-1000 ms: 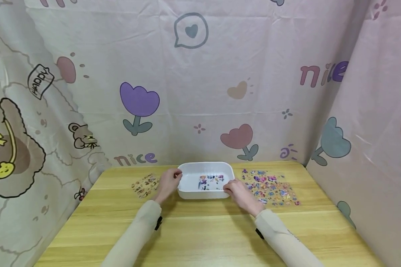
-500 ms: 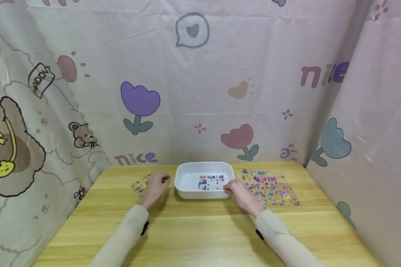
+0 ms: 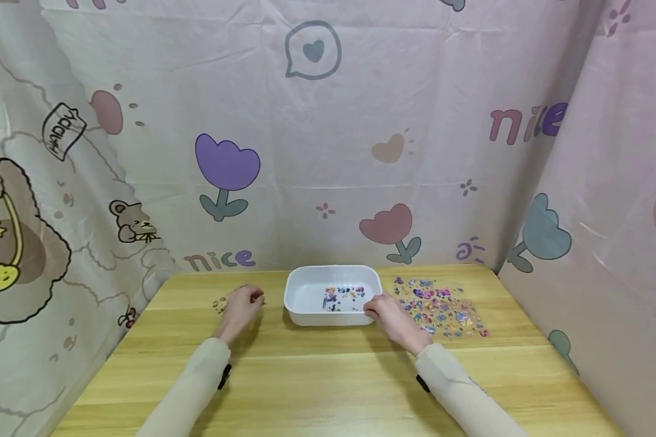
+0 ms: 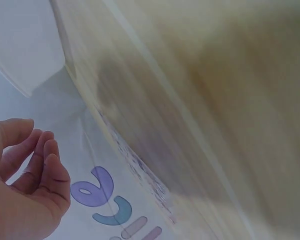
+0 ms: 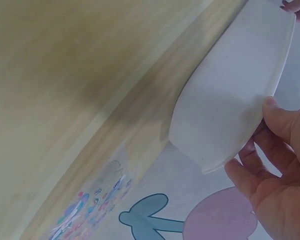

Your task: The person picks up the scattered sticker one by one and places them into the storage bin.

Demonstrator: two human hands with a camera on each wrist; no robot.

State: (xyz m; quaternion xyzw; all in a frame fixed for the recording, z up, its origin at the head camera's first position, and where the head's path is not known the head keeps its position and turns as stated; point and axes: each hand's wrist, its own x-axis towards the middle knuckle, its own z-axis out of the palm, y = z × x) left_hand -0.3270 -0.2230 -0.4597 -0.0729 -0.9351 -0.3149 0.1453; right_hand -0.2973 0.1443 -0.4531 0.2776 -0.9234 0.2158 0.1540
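A white rectangular tub (image 3: 306, 318) with rounded corners stands at the back middle of the table, in the head view. Inside lies a small sheet of colourful stickers (image 3: 344, 298). My right hand (image 3: 395, 320) pinches the tub's near right corner; in the right wrist view, thumb and fingers meet over its rim. Over a sheet of brown-toned stickers (image 3: 219, 303) on the left, my left hand (image 3: 242, 311) hovers and hides much of it. Its fingers are loosely curled and hold nothing, as the left wrist view shows.
To the right of the tub lie clear sheets with many colourful stickers (image 3: 443, 312), beside my right hand. A patterned curtain (image 3: 317, 152) hangs behind the wooden table (image 3: 328, 382) and along both sides.
My left hand has left the tub's left rim and moved leftward over the brown-toned sticker sheet. The tub shifted slightly left at its left end; my right hand stays at its corner.
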